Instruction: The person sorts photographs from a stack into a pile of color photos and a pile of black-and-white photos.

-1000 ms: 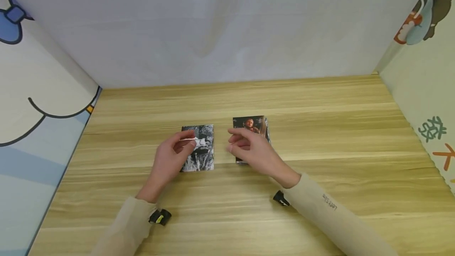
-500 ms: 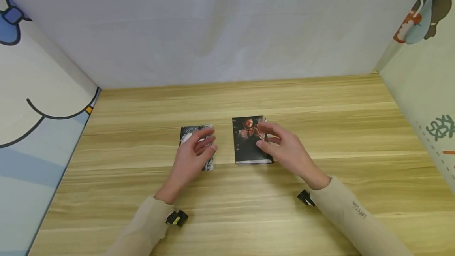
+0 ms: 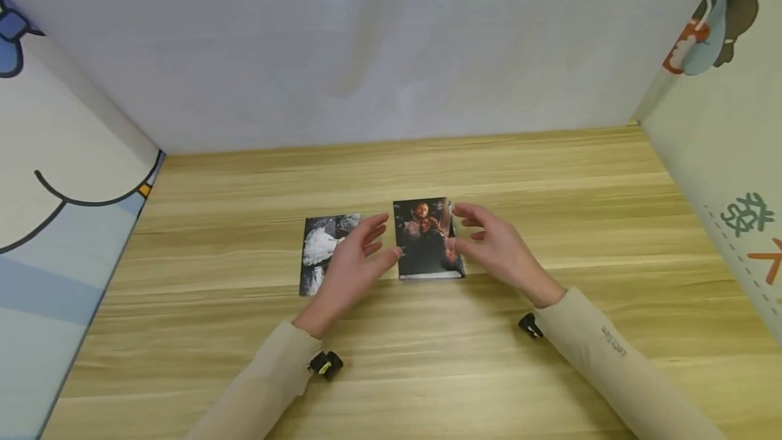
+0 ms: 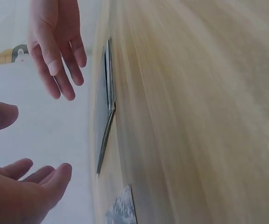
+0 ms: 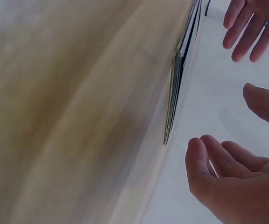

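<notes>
A: What does the head view show?

B: A stack of photo cards lies flat near the middle of a wood-grain table, a dark colour picture on top. To its left, apart from it, lies a black-and-white card, partly hidden by the left hand. That hand is beside the stack's left edge, the right hand by its right edge.

A: How would the stack handle?

B: Probably light, thin and fairly stiff, with slick faces, so layers could slide. I'd hold it by the left and right edges; corners may crease.

A: What differs from half a second ago?

B: The left hand is farther right, uncovering more of the black-and-white card. The right hand covers less of the stack.

A: The left wrist view?

B: Thin, uneven layers, seen edge-on. Both hands have thumb and fingers apart, nothing between them, with a gap before the stack.

A: And the right wrist view?

B: The right hand's fingers bend, apart from the thumb, holding nothing; its fingertips don't touch the stack.
</notes>
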The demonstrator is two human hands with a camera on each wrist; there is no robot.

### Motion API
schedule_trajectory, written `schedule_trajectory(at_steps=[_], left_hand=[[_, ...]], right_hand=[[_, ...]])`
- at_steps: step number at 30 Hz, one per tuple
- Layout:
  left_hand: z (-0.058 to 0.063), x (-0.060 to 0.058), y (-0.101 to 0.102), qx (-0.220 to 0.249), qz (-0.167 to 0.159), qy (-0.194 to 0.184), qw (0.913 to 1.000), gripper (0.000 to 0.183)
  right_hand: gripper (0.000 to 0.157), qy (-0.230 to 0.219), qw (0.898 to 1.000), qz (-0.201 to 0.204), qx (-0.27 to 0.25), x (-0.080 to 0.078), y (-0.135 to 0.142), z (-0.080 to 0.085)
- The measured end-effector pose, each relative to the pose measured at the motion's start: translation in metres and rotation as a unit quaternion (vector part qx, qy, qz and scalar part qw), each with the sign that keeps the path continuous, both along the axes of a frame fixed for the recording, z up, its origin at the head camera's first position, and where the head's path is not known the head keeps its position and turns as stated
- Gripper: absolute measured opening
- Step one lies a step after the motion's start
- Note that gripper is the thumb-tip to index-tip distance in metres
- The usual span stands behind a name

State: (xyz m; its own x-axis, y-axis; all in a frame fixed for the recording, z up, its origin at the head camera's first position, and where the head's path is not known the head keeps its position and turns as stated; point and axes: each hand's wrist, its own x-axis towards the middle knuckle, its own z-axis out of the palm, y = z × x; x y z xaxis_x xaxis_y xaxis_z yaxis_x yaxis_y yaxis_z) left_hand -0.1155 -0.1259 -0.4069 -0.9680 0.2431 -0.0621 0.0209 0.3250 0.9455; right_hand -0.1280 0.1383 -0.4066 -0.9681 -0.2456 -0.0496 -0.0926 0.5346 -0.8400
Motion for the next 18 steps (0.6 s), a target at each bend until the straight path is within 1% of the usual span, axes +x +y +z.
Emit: schedule_trajectory(at_steps=[4,8,11,15,18], left_hand=[[0.000,-0.006,0.005,-0.041,-0.007,-0.017,0.9990,0.073],[-0.001,-0.011,0.007,-0.072,-0.018,-0.035,0.9966,0.077],[-0.002,-0.014,0.009,-0.091,-0.025,-0.049,0.9943,0.079],[-0.003,-0.018,0.011,-0.113,-0.033,-0.058,0.9914,0.081],[-0.003,-0.020,0.012,-0.126,-0.040,-0.055,0.9898,0.081]], right_hand=[[0.071,-0.014,1.000,0.010,0.017,-0.005,0.000,0.000],[0.074,-0.030,0.999,0.017,0.032,-0.009,-0.002,0.002],[0.074,-0.032,0.998,0.022,0.046,-0.014,-0.003,0.002],[0.073,-0.032,0.997,0.032,0.065,-0.018,-0.003,0.002],[0.074,-0.037,0.996,0.036,0.075,-0.020,-0.003,0.002]])
